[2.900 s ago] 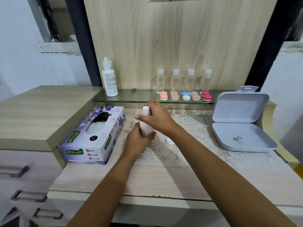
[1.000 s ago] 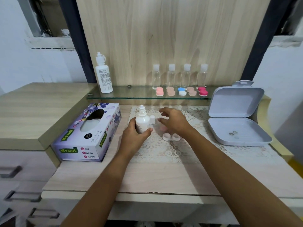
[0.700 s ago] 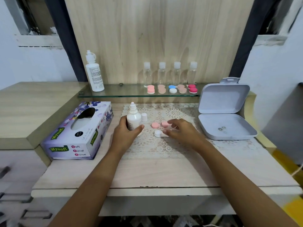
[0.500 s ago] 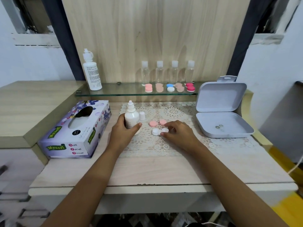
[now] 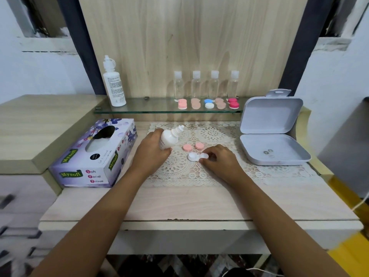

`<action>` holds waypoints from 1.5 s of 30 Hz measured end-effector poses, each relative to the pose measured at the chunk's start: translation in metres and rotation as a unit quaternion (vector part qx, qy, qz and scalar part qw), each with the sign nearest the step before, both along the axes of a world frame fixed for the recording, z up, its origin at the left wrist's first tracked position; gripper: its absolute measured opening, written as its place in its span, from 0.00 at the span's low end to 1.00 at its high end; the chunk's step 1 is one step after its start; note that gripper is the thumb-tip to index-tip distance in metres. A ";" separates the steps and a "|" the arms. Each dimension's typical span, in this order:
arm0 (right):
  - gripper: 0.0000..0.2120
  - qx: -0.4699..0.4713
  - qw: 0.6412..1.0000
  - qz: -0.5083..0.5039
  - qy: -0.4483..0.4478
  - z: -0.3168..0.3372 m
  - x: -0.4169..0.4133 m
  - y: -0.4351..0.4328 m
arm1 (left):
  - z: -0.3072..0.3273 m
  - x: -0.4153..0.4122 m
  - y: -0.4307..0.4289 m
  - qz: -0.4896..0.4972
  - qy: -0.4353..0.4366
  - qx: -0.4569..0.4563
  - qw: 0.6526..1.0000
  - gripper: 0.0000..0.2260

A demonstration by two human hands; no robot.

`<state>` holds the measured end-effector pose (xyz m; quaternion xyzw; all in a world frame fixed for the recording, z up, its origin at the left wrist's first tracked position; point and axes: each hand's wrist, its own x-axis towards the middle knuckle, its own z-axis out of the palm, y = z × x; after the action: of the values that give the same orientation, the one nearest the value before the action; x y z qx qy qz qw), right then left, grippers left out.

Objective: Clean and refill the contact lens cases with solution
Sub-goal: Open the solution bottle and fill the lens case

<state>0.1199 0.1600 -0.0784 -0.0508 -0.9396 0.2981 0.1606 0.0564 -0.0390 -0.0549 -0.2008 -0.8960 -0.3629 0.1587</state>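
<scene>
On the counter (image 5: 199, 202), over a lace mat (image 5: 219, 134), a white solution bottle (image 5: 167, 139) is held tilted, nozzle bare, in the wrapped grip of the left hand (image 5: 150, 154). The open white lens case (image 5: 196, 156), lying just beside two pink caps (image 5: 187, 147), is pinched at its right end by the right hand (image 5: 221, 162).

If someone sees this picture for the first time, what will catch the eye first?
The two hands at the centre of the lace mat: the left hand grips a small white bottle, tilted with its nozzle to the right, and the right hand holds an uncapped white lens case near two pink caps. Next come the purple tissue box on the left and the open grey box on the right.
</scene>
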 end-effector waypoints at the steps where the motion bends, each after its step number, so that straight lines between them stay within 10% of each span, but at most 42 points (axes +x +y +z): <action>1: 0.11 0.001 1.000 0.000 -0.001 0.000 0.000 0.000 | 0.001 0.000 -0.001 -0.002 0.005 -0.019 1.000 0.19; 14: 0.10 0.004 1.000 0.006 -0.001 -0.001 0.000 0.000 | -0.001 -0.006 -0.008 -0.036 0.150 -0.208 0.966 0.25; 45: 0.11 -0.004 1.000 0.004 0.007 0.000 0.002 -0.001 | -0.001 -0.027 0.001 -0.082 0.303 -0.347 0.884 0.22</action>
<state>0.1215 0.1590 -0.0780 -0.0455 -0.9374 0.3030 0.1655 0.0290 -0.0380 -0.0561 -0.4160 -0.8530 0.0377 0.3129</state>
